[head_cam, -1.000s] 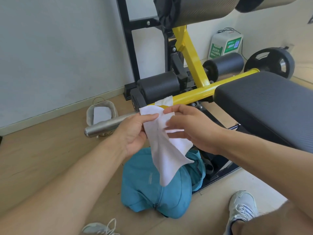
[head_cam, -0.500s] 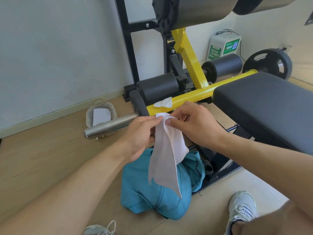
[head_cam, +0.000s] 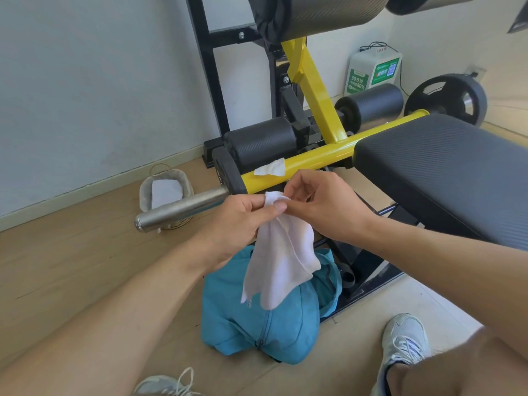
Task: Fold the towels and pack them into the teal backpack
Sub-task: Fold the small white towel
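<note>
Fingers of both the left hand and right hand pinch the top of a white towel, which dangles right above the teal backpack.

A white towel is hanging over a teal backpack, which is showing a small pale print. A second white towel is lying on a glossy yellow bar. The bench pad and rollers are showing black with a fine woven pattern. A silver sleeve is gleaming before a grey basket holding white cloth. The floor is looking light wood-grained; the sneakers are appearing pale grey with white laces.
</note>
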Tool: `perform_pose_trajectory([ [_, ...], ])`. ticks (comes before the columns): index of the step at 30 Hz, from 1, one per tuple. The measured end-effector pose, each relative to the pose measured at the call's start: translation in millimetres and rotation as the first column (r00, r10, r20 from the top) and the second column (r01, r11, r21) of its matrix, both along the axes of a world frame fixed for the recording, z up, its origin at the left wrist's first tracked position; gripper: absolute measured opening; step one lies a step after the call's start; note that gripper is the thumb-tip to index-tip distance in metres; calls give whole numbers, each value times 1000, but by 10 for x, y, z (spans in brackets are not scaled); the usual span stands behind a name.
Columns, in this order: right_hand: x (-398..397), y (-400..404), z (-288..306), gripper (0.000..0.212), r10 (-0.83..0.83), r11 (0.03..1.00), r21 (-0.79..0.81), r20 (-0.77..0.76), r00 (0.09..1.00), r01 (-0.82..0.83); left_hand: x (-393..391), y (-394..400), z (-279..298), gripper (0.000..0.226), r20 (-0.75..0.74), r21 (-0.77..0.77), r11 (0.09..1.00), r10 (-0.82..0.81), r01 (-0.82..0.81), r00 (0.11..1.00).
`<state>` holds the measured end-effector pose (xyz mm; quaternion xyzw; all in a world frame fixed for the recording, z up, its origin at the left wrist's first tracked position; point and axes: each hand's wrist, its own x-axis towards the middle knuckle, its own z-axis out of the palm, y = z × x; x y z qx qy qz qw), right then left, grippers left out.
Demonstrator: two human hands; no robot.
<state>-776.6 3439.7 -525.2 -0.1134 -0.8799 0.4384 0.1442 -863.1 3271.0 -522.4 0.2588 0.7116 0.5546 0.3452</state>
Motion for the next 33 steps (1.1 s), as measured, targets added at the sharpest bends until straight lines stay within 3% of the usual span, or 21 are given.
perform_pose_trajectory([
  [5,-2,-1,-6,28,20,1000,-22,12,1000,-20,-12,4,-28,30,-56,1,1000,-1,1,998],
  [9,-3,-1,-19,32,40,998,-40,29,999,-39,-59,5,-75,51,-141,-50,999,-24,17,990],
  [13,-2,-9,-18,33,61,997,-49,33,998,-59,-74,-16,-80,33,-179,-67,998,2,-14,984],
  [16,-14,28,-17,35,118,990,-83,96,988,-111,-83,-25,-72,37,-191,-62,998,16,-28,981],
  [19,-27,106,-68,36,214,976,-78,226,950,-201,-140,-31,-86,62,-277,-29,988,136,-150,951],
  [20,-23,134,-105,35,244,970,-56,283,928,-238,-176,-33,-94,62,-288,-9,977,200,-212,937],
  [23,11,178,-196,35,313,936,18,414,855,-352,-338,-46,-107,33,-293,57,907,416,-418,861],
  [26,42,221,-218,35,319,917,64,479,818,-395,-545,-134,-152,34,-329,57,807,572,-588,752],
  [30,58,282,-200,29,265,894,168,548,794,-415,-792,-306,-299,37,-322,-13,710,664,-705,675],
  [33,77,297,-129,24,209,913,212,493,845,-349,-854,-363,-345,38,-383,-49,682,662,-730,644],
])
